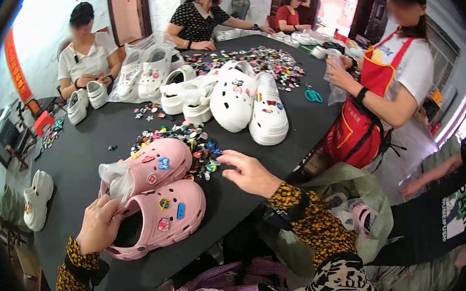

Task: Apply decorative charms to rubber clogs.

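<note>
Table: black table (84, 155), crowded workroom, other people seated and standing round it.
Near clog: pink clog (164, 219) lies at my edge of the table, charms on its top.
Left hand: my left hand (98, 223) closed round the near clog's heel rim.
Second clog: another pink clog (157, 167) just behind, clear plastic bag (115, 177) stuffed in it.
Right hand: my right hand (248, 172) open, fingers spread, empty, at the edge of the charm pile (189, 139).
Beyond: white clogs (250, 100), green scissors (313, 95).
</note>
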The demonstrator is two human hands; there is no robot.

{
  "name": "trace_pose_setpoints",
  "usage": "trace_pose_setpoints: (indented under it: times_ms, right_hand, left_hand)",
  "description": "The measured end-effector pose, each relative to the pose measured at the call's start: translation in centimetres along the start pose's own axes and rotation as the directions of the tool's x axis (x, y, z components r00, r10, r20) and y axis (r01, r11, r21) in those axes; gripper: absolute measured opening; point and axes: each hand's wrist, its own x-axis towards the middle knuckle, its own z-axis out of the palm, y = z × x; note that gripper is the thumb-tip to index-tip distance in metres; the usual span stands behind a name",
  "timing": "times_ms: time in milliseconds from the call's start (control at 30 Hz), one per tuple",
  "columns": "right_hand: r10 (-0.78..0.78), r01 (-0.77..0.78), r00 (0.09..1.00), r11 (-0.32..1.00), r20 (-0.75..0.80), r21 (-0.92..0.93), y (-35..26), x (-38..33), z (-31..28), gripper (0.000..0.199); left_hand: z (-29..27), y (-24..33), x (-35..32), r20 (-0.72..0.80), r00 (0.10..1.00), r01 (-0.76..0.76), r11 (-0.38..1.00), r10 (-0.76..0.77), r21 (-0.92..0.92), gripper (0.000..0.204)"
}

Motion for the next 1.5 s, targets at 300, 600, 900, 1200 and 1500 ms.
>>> trace_pose_setpoints:
  times_ms: [300, 600, 900, 1200, 1500]
  right_hand:
    - [0.195, -0.173, 0.977, 0.963, -0.089, 0.207, 1.7, -3.0, -3.4, 0.034]
    - [-0.102, 0.103, 0.995, 0.991, 0.020, -0.084, 3.7, 2.3, -2.7, 0.052]
    - [0.090, -0.090, 0.996, 0.994, -0.004, 0.059, 6.9, 6.5, -3.8, 0.054]
    - [0.180, -0.252, 0.949, 0.925, -0.258, -0.283, 14.1, 9.5, -10.3, 0.059]
    - [0.187, -0.069, 0.894, 0.955, -0.407, 0.287, 11.6, 4.5, -13.2, 0.037]
  left_hand:
    - [-4.1, 3.3, 1.0, -0.095, 0.995, 0.044, 0.993, -0.034, 0.106, 0.015]
    - [-3.6, 6.1, 4.3, -0.108, 0.989, 0.106, 0.991, -0.097, 0.079, 0.016]
    - [-3.7, 7.7, 6.7, -0.019, 0.996, 0.085, 0.993, -0.084, 0.080, 0.012]
    - [-1.6, 8.2, 10.6, -0.019, 1.000, 0.005, 0.995, -0.003, 0.100, 0.015]
    - [4.1, 10.8, 18.4, -0.071, 0.997, -0.044, 0.999, 0.043, -0.010, 0.014]
